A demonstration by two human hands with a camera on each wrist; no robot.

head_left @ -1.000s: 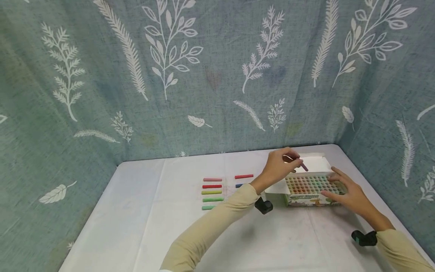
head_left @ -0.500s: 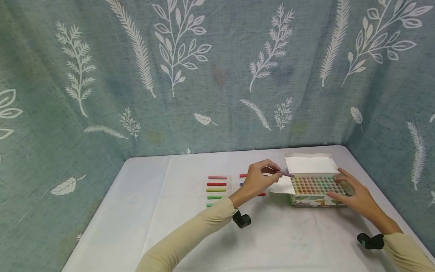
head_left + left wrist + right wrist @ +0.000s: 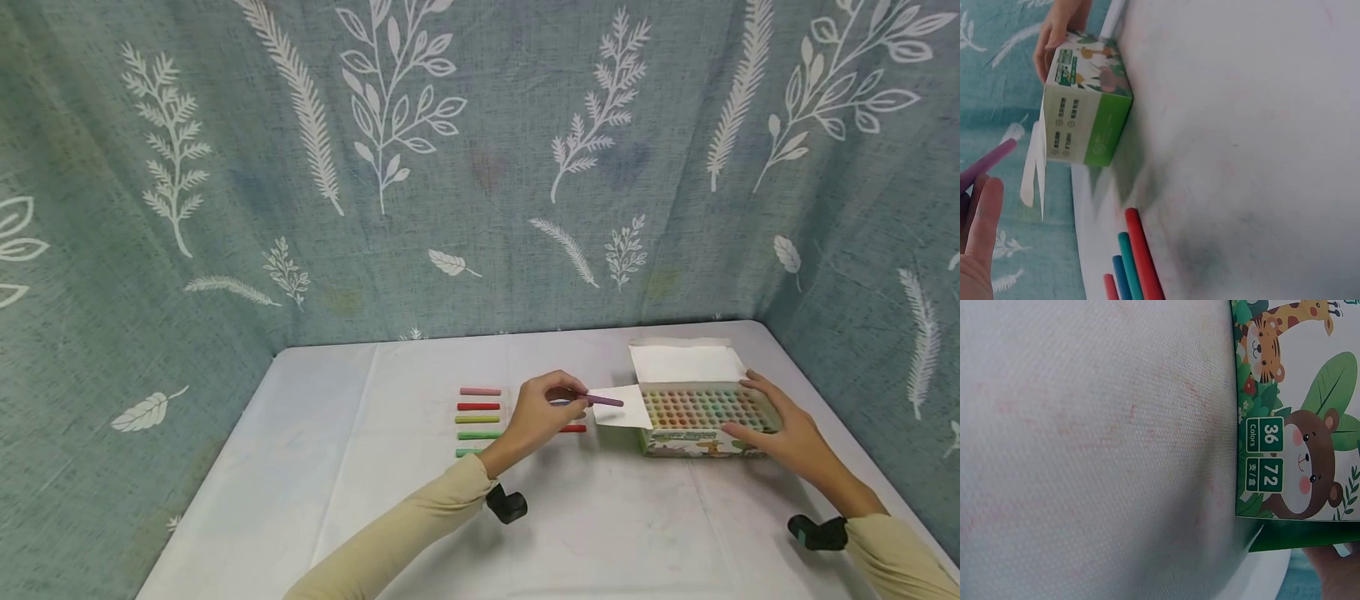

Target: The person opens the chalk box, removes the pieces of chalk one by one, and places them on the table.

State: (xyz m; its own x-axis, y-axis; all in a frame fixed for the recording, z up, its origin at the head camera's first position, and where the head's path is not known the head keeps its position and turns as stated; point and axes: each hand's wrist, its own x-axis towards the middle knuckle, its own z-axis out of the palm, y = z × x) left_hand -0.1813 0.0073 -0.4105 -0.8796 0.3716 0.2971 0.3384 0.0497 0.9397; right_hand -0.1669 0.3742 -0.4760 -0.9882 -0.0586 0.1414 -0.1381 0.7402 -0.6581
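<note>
Left hand [image 3: 536, 412] raised just above the white surface [image 3: 375, 500], fingers [image 3: 564, 385] curled and pinching a purple chalk stick [image 3: 603, 401] by one end. Free end sticking out past the fingertips toward the chalk box [image 3: 701, 417], reaching over the box's opened side flap [image 3: 618, 408]. Long axis nearly level, running left to right in the head view, tipped slightly down at the far end. In the left wrist view, same stick [image 3: 988, 164] seen rising from beside a fingertip toward the box [image 3: 1085, 106].

Right hand [image 3: 776, 429] laid against the right end of the box, fingers loosely bent round its top edge and near side, steadying it. Box standing open on the surface, lid [image 3: 686, 362] folded back, rows of round chalk ends showing in many colours.

Printed on the box front [image 3: 1297, 412], in the right wrist view: "36 Colors" and "72", among a cartoon bear, tiger, giraffe and green leaves.

Lying flat on the surface to the left of the left hand: pink [image 3: 480, 391], red [image 3: 478, 407], yellow-green [image 3: 477, 419] and green [image 3: 478, 435] sticks in a column, all parallel, plus another red stick [image 3: 573, 428] just beside the hand.
</note>
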